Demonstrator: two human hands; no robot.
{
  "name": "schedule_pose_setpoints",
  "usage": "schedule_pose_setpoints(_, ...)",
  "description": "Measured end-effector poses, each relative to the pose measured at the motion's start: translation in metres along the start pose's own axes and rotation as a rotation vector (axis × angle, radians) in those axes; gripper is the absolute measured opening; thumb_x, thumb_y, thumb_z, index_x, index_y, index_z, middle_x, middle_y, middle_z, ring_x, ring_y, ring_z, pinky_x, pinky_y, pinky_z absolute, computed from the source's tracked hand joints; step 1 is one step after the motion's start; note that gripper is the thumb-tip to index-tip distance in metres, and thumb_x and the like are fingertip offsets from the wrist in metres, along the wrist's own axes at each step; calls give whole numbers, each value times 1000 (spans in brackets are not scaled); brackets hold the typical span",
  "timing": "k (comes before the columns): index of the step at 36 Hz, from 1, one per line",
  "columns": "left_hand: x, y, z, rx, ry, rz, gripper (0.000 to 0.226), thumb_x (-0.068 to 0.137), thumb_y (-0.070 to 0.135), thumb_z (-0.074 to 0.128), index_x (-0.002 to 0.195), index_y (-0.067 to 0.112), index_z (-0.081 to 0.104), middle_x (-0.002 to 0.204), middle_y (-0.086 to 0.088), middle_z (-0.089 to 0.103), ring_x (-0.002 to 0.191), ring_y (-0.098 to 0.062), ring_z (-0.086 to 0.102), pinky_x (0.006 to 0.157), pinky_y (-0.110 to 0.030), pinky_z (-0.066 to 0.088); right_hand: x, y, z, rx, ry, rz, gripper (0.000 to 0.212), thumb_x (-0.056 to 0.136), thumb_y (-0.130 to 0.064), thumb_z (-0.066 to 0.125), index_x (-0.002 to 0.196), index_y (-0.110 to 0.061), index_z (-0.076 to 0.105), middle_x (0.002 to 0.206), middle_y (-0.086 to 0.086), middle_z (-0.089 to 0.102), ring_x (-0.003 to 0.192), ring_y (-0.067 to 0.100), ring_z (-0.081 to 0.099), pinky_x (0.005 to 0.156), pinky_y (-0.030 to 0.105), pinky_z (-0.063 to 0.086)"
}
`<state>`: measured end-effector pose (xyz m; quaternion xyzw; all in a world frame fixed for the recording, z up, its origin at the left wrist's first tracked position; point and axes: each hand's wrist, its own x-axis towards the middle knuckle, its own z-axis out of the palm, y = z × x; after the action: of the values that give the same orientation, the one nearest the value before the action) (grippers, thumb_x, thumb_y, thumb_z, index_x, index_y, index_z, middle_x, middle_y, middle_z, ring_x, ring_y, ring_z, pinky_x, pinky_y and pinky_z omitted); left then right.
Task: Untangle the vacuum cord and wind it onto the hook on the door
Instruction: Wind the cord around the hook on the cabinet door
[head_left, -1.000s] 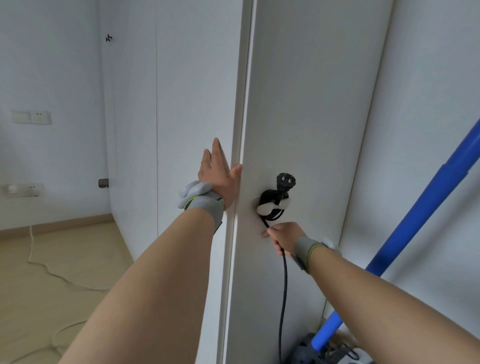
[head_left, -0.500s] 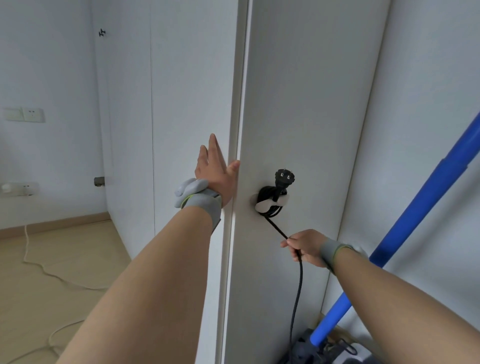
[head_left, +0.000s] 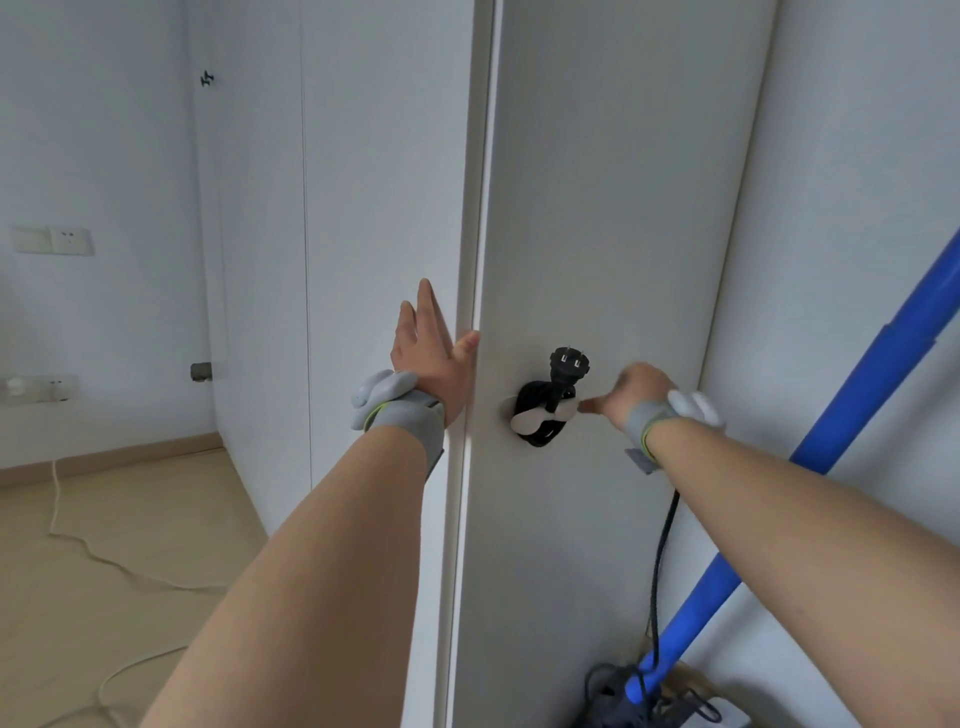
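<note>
Head view: the left hand (head_left: 431, 348) lies flat and open against the edge of the white door (head_left: 613, 218), fingers straight and pointing up, thumb resting on the door's near edge. A grey wrist strap (head_left: 402, 415) with a pale module sits on that wrist.

On the door face, just right of that edge, the white hook (head_left: 540, 415) carries several black loops of the vacuum cord (head_left: 540, 410). The black plug (head_left: 569, 364) stands up above the loops with its 2 prongs pointing upward.

The right hand (head_left: 631, 395) reaches in from the right, level with the hook, its fingertips (head_left: 587, 405) pointing toward the hook's right end and very near it; whether they touch cannot be told. The hand is blurred and seen from the back, so I cannot tell whether its fingers are closed on the cord or loose. A grey strap with a white module wraps that wrist as well.

Below the right forearm, the cord hangs down along the door to a dark vacuum body (head_left: 623, 696) on the floor, where more cord lies in loose coils. A blue tube (head_left: 852, 415) rises from there at a slant toward the upper right.

To the left, a thin white cable (head_left: 93, 551) wanders across the wooden floor (head_left: 104, 597), and wall sockets (head_left: 52, 240) sit on the far wall.
</note>
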<state>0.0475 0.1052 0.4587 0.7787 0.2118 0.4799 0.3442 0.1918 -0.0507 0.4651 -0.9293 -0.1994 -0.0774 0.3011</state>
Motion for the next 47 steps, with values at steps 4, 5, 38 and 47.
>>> schedule_pose_setpoints(4, -1, -1, 0, -2, -1, 4, 70, 97, 35, 45, 151, 29, 2, 159, -7, 4, 147, -24, 5, 117, -40, 9, -8, -36, -28, -421, -5, -246, 47, 79, -39, 70, 59, -7, 43, 58, 3, 44, 69, 28, 53, 62, 27, 38)
schedule_pose_setpoints(5, -1, -1, 1, -2, 0, 2, 70, 97, 35, 45, 151, 30, 2, 159, -7, 4, 146, -24, 5, 117, -40, 9, -10, -42, -34, -467, 19, -278, 40, 82, -30, 68, 63, -5, 44, 59, 5, 44, 70, 29, 52, 63, 27, 39)
schedule_pose_setpoints(38, 1, -2, -1, 25, 0, -8, 71, 96, 36, 48, 151, 31, 3, 159, -6, 6, 146, -25, 8, 117, -42, 11, -91, -79, 1, -7, -295, -296, 30, 90, -5, 41, 63, -2, 53, 73, 18, 68, 56, 30, 62, 66, 36, 55)
schedule_pose_setpoints(47, 1, -5, -1, 32, -1, 14, 71, 96, 38, 47, 151, 29, 4, 159, -6, 6, 146, -25, 8, 117, -40, 11, -110, -56, 36, -146, -283, -349, 34, 91, -7, 41, 61, -15, 27, 88, 12, 47, 79, 20, 45, 71, 30, 40)
